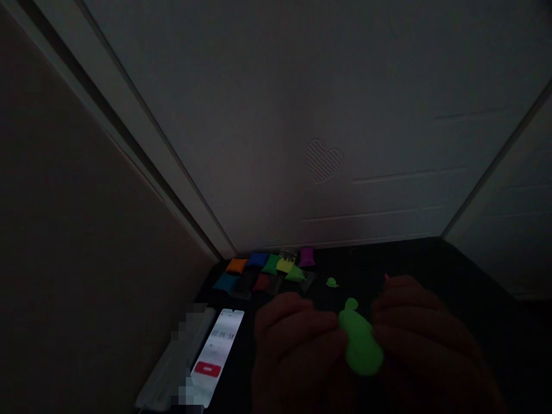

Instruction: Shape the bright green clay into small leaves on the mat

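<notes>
Green lump (362,344) (rounded) btwn hands (357,339).

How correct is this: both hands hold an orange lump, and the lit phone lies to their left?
The lump is green, not orange, as the head view shows. The left hand and right hand do hold it, and the lit phone lies to their left.

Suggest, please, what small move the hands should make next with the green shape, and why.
I would probably steady the green shape with the right hand and gently press the base of its knob with the left hand: the join looks narrow, and both hands are at the body's sides.
</notes>
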Available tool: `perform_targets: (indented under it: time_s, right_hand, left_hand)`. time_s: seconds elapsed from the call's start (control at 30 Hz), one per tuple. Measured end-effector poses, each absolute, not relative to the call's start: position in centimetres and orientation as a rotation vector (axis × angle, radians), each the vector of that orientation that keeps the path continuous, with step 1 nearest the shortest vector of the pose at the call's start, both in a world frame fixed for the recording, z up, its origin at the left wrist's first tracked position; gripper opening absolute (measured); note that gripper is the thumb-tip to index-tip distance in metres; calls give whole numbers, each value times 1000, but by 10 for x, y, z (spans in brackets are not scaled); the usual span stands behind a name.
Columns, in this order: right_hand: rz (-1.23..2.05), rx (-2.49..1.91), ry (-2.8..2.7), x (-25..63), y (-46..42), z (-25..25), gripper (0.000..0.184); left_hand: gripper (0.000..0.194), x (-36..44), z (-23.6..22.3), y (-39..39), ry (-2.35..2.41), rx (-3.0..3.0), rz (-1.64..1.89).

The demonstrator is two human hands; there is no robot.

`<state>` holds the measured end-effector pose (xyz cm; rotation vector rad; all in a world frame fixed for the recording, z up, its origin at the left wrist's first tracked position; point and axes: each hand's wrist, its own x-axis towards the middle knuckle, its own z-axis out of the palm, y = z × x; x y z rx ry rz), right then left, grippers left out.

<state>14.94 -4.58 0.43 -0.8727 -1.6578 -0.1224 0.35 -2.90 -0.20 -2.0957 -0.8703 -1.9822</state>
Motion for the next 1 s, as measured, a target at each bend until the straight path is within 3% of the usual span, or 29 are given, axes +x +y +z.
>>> perform_targets:
  time_s: [0.23, 0.43, 1.0]
  right_hand:
    - [-299, -818, -1668, 144, -44, 9, 24]
    - [-279, -814, -1643, 144, -40, 5, 25]
    - [-159, -842, -1615, 147, -37, -8, 33]
  left_hand:
    - [18, 9, -1, -31, -985, -2174, -2042]
    - [27, 6, -6, -29, -947, -2309, -2070]
    - [24, 13, -3, -28, -930, -2448, -2231]
